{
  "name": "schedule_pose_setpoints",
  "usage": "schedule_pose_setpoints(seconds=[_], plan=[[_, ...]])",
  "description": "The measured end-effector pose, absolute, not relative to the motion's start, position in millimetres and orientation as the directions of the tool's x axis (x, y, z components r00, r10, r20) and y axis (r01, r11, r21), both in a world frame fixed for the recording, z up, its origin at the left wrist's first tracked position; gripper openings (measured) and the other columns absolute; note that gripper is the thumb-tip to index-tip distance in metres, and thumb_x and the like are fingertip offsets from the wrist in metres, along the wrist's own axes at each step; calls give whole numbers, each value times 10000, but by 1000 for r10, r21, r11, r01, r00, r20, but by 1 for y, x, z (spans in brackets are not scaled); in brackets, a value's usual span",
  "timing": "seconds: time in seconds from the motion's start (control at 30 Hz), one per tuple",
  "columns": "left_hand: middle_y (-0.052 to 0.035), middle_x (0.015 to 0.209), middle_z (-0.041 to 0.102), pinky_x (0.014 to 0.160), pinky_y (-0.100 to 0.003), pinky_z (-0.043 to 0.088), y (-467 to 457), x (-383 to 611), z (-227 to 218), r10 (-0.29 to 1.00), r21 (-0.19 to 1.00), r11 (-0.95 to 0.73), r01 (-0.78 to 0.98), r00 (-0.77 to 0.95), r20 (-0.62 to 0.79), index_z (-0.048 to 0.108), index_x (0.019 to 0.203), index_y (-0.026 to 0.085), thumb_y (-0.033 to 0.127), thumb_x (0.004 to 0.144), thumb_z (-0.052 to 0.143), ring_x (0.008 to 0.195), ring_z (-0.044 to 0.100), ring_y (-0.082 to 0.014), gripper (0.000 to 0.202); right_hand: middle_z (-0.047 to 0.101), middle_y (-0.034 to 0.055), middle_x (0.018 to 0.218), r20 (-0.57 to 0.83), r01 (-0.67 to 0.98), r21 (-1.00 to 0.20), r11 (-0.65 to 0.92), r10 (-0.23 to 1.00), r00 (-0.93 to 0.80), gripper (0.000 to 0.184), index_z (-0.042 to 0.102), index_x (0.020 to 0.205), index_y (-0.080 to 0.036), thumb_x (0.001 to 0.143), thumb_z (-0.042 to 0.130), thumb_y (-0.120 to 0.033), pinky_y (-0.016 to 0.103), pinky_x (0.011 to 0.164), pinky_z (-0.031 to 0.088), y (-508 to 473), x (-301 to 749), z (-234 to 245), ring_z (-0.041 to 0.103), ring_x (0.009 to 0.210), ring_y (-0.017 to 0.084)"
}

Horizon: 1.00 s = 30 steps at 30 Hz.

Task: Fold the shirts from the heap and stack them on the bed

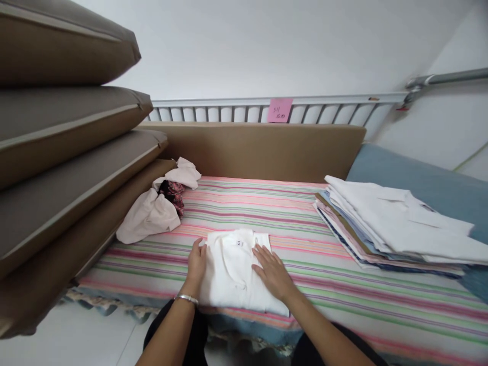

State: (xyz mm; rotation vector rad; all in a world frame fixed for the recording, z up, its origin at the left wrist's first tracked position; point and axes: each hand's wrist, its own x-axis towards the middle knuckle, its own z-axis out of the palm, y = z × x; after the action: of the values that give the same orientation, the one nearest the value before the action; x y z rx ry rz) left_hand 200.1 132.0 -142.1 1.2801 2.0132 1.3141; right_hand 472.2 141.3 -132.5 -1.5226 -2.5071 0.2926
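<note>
A white shirt [231,269], folded into a compact shape, lies flat near the front edge of the striped bed sheet [244,203]. Its collar with a small label faces away from me. My left hand [197,262], with a silver bangle at the wrist, rests along the shirt's left edge, fingers stretched forward. On the upper right part of the shirt my right hand [271,270] lies flat with its fingers spread. To the right is a stack of folded shirts [396,218], a white one on top of blue, pink and brown ones.
Large brown cushions [76,117] are piled high on the left. Crumpled pale pink and dark patterned cloth [152,213] lies beside them. Behind stand a brown board [259,152] and a white radiator [229,113] bearing a pink note [280,110]. A blue cover [415,173] is at right.
</note>
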Motion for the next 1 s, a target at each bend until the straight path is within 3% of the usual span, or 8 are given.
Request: schedule_pose_setpoints(seconds=[0.1,0.2,0.33,0.43,0.67,1.0], plan=[[-150,1093,617,907,-374,463,124,207,-133,848,867,81,492,-491,200,437,1250,95,313,856,385,1000,595,-222,452,268,19,1487,66,852,-256,457,887,-456,555,337,1410,-254,921,279,-509,450,1126,177,141,472,-133,202,1386,207],[-126,1343,478,1085,-397,316,109,229,-118,880,784,-45,619,-347,324,445,1276,160,322,864,422,1259,418,-225,443,275,23,1485,79,848,-257,464,884,-461,548,344,1406,-260,921,282,-506,455,1122,191,140,471,-133,209,1384,210],[-82,1451,358,1112,-513,246,89,268,-113,939,474,-201,857,30,344,392,1343,226,382,875,429,1368,233,-278,494,273,18,1487,93,844,-261,469,882,-462,543,336,1409,-271,921,284,-504,459,1121,192,141,471,-135,208,1384,212],[-66,1477,306,1080,-617,214,83,284,-119,971,366,-169,915,91,221,366,1362,282,461,866,420,1375,175,-347,531,257,11,1492,91,842,-264,470,881,-464,541,326,1412,-280,921,287,-502,461,1122,182,141,471,-135,201,1386,211],[-39,1504,232,1053,-676,172,89,282,-129,990,348,-124,929,91,108,333,1374,328,486,875,366,1380,140,-359,524,275,12,1485,98,840,-275,467,883,-459,538,335,1408,-281,920,289,-503,459,1121,186,141,472,-135,213,1383,215],[-57,1488,275,1060,-672,143,90,281,-125,993,426,-112,898,87,77,374,1355,318,474,864,397,1380,152,-350,516,291,17,1481,127,826,-313,469,882,-453,532,367,1393,-276,914,306,-499,468,1125,175,143,470,-140,218,1381,220]])
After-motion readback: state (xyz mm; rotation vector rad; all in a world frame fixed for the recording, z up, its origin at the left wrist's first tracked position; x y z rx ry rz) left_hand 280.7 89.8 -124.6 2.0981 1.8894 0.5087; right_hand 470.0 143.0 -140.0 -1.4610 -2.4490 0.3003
